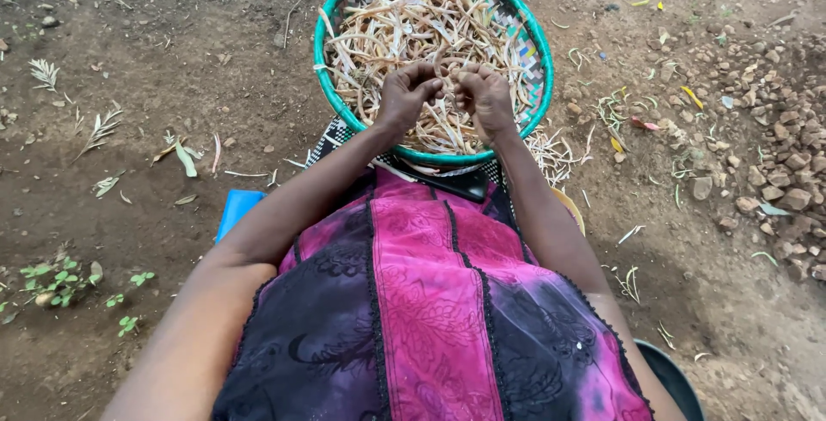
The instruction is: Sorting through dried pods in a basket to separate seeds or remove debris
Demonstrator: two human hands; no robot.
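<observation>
Both hands pinch one dry bean pod between them, fingers curled shut on it.

Left hand and right hand meet above the near half of a round woven basket with a green rim, heaped with pale dry pods and resting past the person's knees. Empty pod shells lie scattered on the bare earth just right of the basket, with loose stones farther right.
</observation>
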